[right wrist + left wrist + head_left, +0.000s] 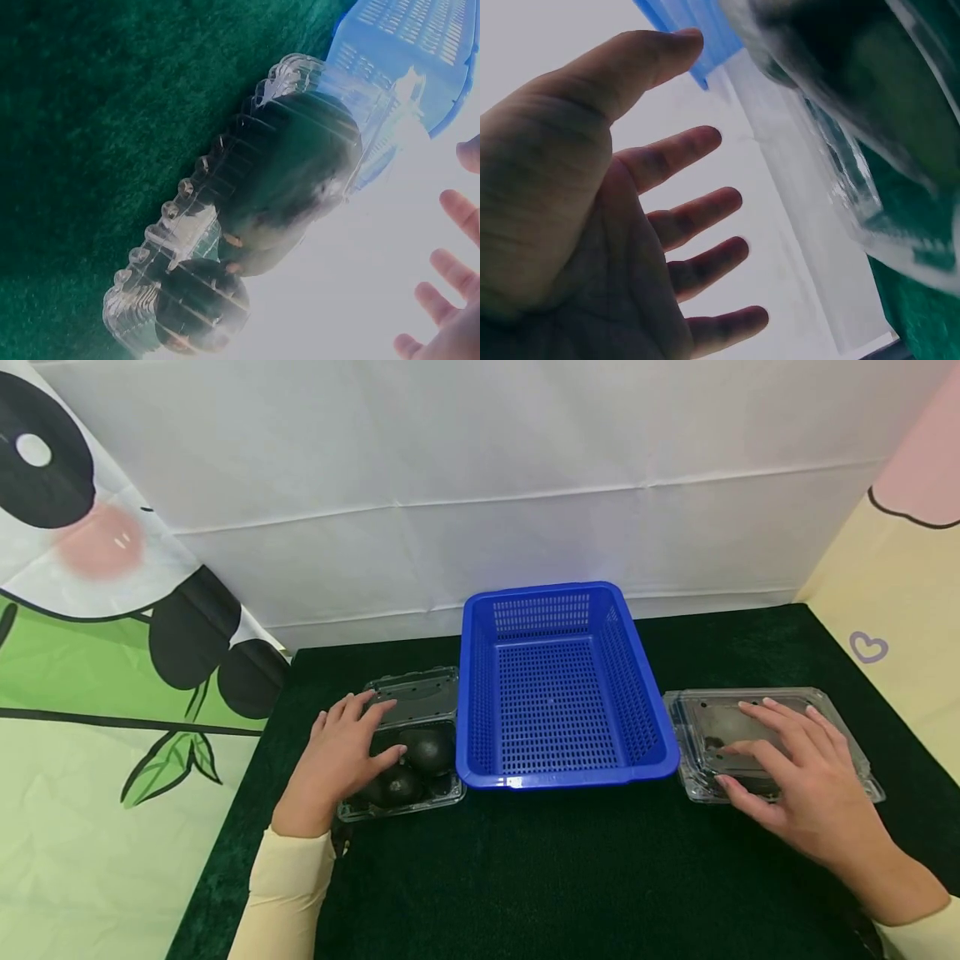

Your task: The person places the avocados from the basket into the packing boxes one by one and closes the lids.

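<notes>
My left hand (341, 760) hovers over a clear plastic clamshell box (401, 812), its fingers spread and gripping nothing. Dark round fruits that look like avocados (429, 752) lie in this box, and its lid (420, 696) is folded back. On the other side, my right hand (813, 785) is spread above a second clear clamshell box (693, 702) with its lid down over it. Dark green avocados (292, 172) with small brown stem stubs show through that box's ribbed side in the right wrist view.
Between the two boxes stands a blue perforated plastic basket (562, 775), its bare mesh floor showing. Dark green cloth (570, 877) covers the table. A white sheet (480, 468) hangs behind, with printed cartoon panels at left and right.
</notes>
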The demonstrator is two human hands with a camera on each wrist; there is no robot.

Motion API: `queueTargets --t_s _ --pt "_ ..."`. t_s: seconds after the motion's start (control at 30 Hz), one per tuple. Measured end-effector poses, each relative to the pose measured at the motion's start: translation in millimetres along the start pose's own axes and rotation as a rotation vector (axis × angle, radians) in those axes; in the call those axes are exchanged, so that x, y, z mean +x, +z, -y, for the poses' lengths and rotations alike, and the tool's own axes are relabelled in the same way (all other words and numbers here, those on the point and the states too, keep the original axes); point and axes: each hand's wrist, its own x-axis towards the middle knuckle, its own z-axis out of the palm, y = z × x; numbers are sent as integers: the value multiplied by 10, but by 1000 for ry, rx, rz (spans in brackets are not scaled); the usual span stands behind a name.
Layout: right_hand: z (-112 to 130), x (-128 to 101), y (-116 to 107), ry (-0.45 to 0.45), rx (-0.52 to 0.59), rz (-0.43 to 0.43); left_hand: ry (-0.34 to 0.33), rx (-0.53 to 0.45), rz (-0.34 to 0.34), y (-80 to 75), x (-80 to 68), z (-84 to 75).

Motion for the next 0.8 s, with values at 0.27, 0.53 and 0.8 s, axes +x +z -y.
queueTargets --t_s 0.27,0.53,0.8 --pt "-23 -19 -26 14 -6 -2 -54 -4 0 42 63 300" --pt "-44 -50 -12 16 -2 4 -151 -41 20 195 146 612" --pt "-71 -90 -7 35 -3 17 -208 -66 77 324 212 764"
